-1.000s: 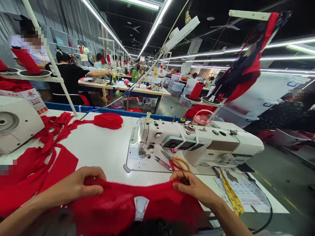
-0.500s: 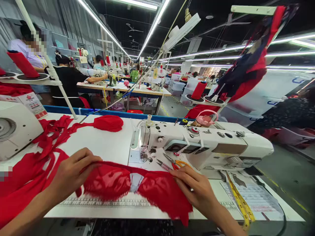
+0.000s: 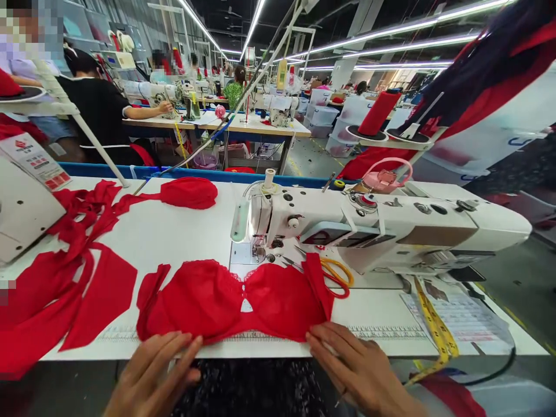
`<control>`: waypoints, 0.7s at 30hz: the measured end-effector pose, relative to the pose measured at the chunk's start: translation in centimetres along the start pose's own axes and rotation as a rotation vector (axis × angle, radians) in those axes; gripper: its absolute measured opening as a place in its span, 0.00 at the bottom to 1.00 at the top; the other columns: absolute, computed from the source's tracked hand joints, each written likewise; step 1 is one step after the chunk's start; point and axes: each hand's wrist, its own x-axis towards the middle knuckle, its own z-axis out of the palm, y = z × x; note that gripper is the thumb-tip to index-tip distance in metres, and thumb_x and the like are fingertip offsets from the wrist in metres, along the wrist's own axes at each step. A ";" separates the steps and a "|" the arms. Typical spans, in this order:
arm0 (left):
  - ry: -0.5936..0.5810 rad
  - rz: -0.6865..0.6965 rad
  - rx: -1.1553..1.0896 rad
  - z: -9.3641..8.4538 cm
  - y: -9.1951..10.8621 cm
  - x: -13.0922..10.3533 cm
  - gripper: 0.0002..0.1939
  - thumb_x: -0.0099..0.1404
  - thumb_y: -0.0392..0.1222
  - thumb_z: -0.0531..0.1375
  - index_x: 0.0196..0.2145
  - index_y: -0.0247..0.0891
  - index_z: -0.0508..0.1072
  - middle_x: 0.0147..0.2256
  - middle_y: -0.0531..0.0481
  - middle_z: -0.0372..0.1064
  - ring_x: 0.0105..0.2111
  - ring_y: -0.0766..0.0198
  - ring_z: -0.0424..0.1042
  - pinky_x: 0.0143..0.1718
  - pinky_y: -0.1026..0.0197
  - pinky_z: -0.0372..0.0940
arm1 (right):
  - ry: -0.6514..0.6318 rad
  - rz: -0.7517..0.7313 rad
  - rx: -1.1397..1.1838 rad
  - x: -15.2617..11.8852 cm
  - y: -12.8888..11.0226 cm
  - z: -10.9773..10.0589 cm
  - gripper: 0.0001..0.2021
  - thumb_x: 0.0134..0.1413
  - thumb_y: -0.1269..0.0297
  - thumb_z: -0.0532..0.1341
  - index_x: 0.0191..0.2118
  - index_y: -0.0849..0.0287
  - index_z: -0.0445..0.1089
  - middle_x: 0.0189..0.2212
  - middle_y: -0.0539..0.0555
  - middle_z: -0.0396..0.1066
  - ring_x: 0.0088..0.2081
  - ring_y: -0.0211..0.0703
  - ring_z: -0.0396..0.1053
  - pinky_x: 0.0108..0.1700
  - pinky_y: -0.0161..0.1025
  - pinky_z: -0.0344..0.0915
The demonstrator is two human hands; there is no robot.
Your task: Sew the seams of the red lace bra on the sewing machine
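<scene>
**Red lace bra spread flat on the sewing table**

A red lace bra [image 3: 234, 301] lies cup-side up on the near part of the white table [image 3: 182, 237], its lower band running along the printed ruler strip [image 3: 382, 332] at the near edge, a placing that looks chosen to keep the band straight against a line. The left hand [image 3: 154, 376] rests at the near edge below the left cup, fingers loosely spread and flat, gripping nothing; its fingertips just reach the band. The right hand [image 3: 354, 368] lies open too, fingertips pressing the band's right end down against the table, which seems to hold the piece taut and smooth.

The cups are softly domed and scalloped along the top, joined by a narrow centre with a small gap showing white beneath. The right wing folds up as a stiff flap, overlapping the orange-handled scissors [image 3: 334, 272] that sit by the base of the sewing machine [image 3: 373, 231], a glossy, off-white body stretching to the right.

To the left, flat cut panels and thin strips of red fabric [image 3: 65, 289] lie loose. Farther back sits a rounded red cup piece [image 3: 189, 192]. A yellow measuring tape [image 3: 436, 324] trails off the near right edge.
</scene>
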 end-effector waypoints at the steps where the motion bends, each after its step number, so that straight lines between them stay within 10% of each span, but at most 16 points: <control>1: 0.015 0.003 -0.035 0.6 1.5 0.8 0.12 0.70 0.35 0.60 0.51 0.33 0.76 0.44 0.42 0.76 0.46 0.56 0.73 0.50 0.54 0.66 | 0.005 0.015 0.017 0.2 -0.2 -0.1 0.18 0.60 0.78 0.53 0.53 0.62 0.71 0.43 0.60 0.76 0.47 0.47 0.72 0.33 0.34 0.70; 8: 0.078 -0.065 -0.111 8.1 10.5 6.3 0.22 0.76 0.49 0.50 0.49 0.30 0.76 0.46 0.42 0.76 0.50 0.54 0.71 0.57 0.55 0.61 | -0.147 -0.016 0.082 1.6 -1.8 0.8 0.18 0.61 0.77 0.50 0.54 0.67 0.69 0.39 0.61 0.74 0.37 0.48 0.71 0.28 0.39 0.68; 21: 0.050 -0.169 -0.169 9.4 11.1 6.2 0.17 0.71 0.42 0.57 0.53 0.34 0.76 0.47 0.47 0.75 0.50 0.55 0.69 0.67 0.52 0.49 | -0.311 0.384 0.339 2.4 0.7 2.2 0.24 0.66 0.71 0.54 0.65 0.53 0.61 0.40 0.55 0.71 0.38 0.44 0.73 0.36 0.37 0.70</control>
